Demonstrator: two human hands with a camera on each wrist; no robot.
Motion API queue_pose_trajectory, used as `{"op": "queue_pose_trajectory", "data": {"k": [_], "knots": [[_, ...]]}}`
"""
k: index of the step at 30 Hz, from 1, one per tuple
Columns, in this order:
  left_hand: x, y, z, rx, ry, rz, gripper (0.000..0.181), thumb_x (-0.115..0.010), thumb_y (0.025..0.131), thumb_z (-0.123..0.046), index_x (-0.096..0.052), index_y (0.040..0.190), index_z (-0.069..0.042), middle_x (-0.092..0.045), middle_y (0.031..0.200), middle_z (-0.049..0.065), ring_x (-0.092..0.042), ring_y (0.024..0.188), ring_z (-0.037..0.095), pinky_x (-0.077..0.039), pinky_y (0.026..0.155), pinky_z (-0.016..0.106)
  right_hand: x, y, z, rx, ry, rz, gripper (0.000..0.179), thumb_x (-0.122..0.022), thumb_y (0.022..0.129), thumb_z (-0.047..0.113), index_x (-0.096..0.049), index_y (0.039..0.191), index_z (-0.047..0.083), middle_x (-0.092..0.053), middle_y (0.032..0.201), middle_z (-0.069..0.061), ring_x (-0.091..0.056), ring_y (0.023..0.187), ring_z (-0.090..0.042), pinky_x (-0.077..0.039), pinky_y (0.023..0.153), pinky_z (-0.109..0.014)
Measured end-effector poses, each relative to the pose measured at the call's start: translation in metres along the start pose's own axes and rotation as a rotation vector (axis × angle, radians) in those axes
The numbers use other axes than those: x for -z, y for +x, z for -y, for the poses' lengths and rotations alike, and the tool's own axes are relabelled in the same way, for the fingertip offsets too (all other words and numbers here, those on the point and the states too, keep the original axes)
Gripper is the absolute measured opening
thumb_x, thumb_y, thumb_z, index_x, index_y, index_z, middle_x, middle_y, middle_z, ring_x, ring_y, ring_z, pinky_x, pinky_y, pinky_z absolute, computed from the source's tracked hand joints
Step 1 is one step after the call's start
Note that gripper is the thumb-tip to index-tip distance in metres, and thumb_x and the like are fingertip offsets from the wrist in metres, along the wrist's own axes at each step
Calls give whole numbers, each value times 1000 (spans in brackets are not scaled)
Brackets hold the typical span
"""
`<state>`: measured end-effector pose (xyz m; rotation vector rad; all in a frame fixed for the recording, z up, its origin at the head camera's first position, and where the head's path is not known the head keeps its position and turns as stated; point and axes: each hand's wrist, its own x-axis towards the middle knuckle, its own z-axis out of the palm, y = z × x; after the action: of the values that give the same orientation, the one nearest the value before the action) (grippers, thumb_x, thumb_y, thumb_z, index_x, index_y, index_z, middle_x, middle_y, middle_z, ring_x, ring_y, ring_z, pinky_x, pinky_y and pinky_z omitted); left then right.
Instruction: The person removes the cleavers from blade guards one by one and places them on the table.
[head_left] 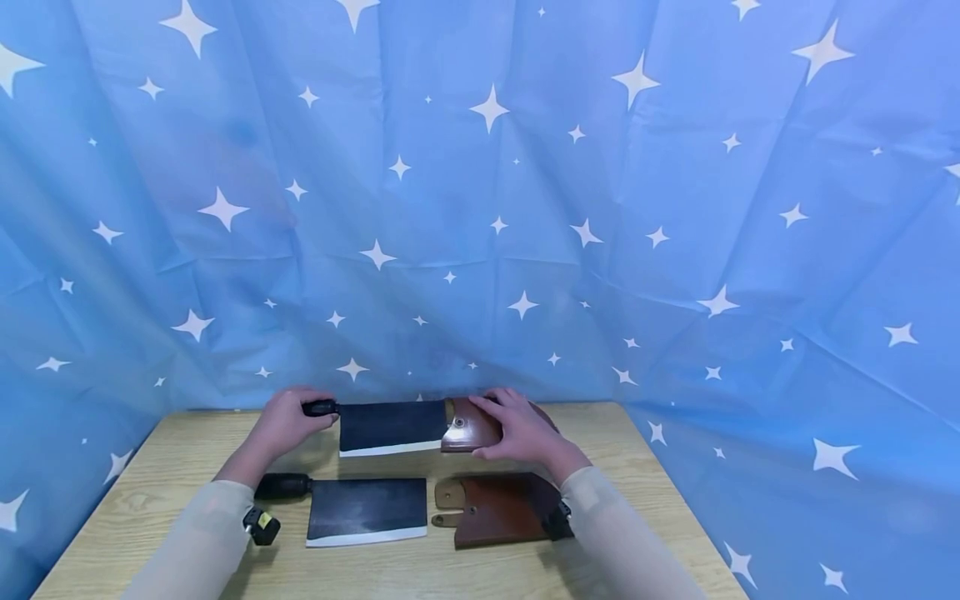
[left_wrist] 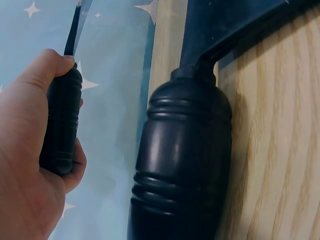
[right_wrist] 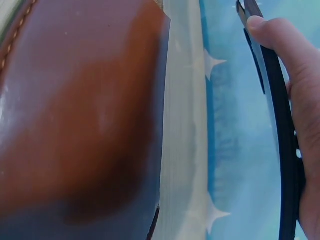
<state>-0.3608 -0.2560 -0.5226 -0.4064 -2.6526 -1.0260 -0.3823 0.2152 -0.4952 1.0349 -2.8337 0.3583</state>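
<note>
My left hand (head_left: pixel 292 423) grips the black handle (left_wrist: pixel 64 120) of a cleaver (head_left: pixel 392 427) with a dark blade and a pale edge. At the blade's far end my right hand (head_left: pixel 519 429) holds a brown leather sheath (head_left: pixel 463 427), thumb on one face. The blade tip meets the sheath's mouth; whether it is inside cannot be told. Nearer me lie a second cleaver (head_left: pixel 367 510), its handle (left_wrist: pixel 182 150) close up in the left wrist view, and a second brown sheath (head_left: pixel 498 510), its strap tabs toward that blade. My right forearm hides part of this sheath.
Everything lies on or above a light wooden table (head_left: pixel 375 575). Right behind its back edge hangs a blue curtain (head_left: pixel 450 208) with white stars, which also runs along both sides.
</note>
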Motion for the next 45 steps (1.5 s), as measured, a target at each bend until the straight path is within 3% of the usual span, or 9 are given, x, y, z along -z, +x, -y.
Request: {"op": "queue_pose_trajectory", "data": {"k": [19, 31, 38, 45], "knots": [[9, -2, 4, 60, -31, 35, 42, -86, 99, -26, -79, 134, -3, -73, 134, 23, -69, 121, 45, -62, 91, 56, 4, -8, -10, -17, 21, -7, 99, -86, 88, 65, -47, 170, 26, -49, 163, -4, -45, 147, -28, -43, 120, -55], [14, -3, 9, 28, -2, 33, 37, -88, 97, -27, -82, 128, -7, -76, 129, 20, -72, 115, 42, -62, 88, 55, 2, -12, -19, -6, 30, -5, 98, -89, 88, 54, -47, 170, 19, -48, 166, -12, -44, 150, -34, -41, 120, -60], [10, -4, 16, 17, 7, 45, 39, -88, 97, -26, -81, 129, -4, -76, 127, 19, -71, 114, 42, -61, 89, 56, -2, -13, -21, 10, 21, 22, 99, -88, 88, 51, -47, 169, 13, -46, 166, -15, -44, 152, -37, -41, 121, -59], [3, -8, 22, -3, 30, 37, 38, -89, 96, -26, -83, 126, -4, -76, 120, 18, -70, 109, 42, -60, 86, 56, -11, -12, -24, -10, 34, 77, 99, -89, 89, 51, -45, 171, 15, -44, 170, -17, -41, 156, -37, -36, 126, -58]]}}
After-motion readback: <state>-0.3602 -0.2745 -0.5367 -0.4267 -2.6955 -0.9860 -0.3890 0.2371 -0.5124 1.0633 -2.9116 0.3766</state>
